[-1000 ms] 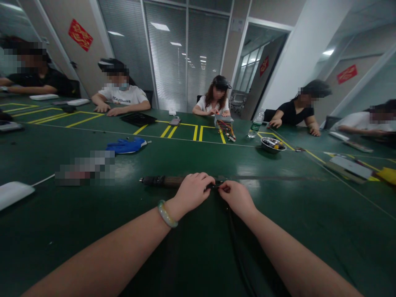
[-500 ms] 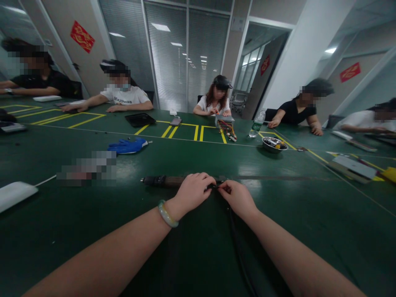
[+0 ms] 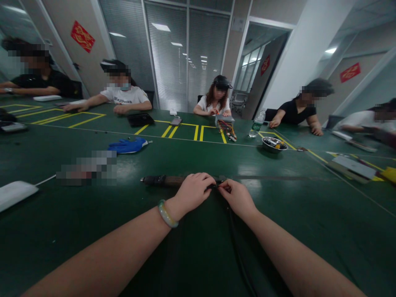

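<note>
Nearest: one black cable (image 3: 235,243), trailing from beside the right end of one dark rod-shaped tool (image 3: 168,180), laid along the worktop (image 3: 198,247). Closed over that tool: one left hand (image 3: 195,189). Pinching one small dark part (image 3: 216,186) at the tool's right end: one right hand (image 3: 237,196). Beyond the tool: leftward, one blue glove (image 3: 126,145); rightward, one metal bowl (image 3: 274,150), then one bottle (image 3: 256,126). Farthest beyond it: five people (image 3: 126,97), seated.
</note>
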A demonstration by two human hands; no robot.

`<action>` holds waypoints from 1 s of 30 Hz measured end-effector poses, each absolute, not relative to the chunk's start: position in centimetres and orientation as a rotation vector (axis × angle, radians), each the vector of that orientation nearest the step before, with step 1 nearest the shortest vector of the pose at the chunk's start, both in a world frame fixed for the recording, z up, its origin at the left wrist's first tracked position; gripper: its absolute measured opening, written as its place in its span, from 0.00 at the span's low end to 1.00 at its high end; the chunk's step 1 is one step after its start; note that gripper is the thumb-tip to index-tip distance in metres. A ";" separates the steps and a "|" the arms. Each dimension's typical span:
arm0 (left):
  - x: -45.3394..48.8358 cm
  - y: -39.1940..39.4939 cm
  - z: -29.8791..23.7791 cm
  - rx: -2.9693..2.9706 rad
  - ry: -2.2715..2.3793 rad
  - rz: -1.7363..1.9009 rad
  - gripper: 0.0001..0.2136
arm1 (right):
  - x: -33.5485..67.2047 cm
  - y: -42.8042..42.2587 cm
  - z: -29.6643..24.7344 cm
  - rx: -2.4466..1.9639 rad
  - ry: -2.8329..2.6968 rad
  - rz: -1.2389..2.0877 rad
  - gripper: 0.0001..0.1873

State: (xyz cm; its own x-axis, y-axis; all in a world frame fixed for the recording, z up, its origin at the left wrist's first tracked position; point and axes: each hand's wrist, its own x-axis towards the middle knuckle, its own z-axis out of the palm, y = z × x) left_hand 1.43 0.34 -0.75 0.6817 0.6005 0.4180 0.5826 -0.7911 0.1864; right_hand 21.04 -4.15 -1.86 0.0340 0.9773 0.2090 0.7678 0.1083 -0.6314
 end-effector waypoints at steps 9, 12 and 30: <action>1.4 0.2 -0.3 2.871 0.991 0.673 0.10 | 21.0 -4.0 -2.3 -1.731 -1.758 0.436 0.05; 1.3 0.3 -0.3 2.871 0.989 0.655 0.10 | 20.9 -4.1 -2.0 -1.736 -1.789 0.413 0.05; 1.5 0.4 -0.4 2.884 1.010 0.648 0.09 | 20.8 -3.6 -2.5 -1.740 -1.793 0.330 0.20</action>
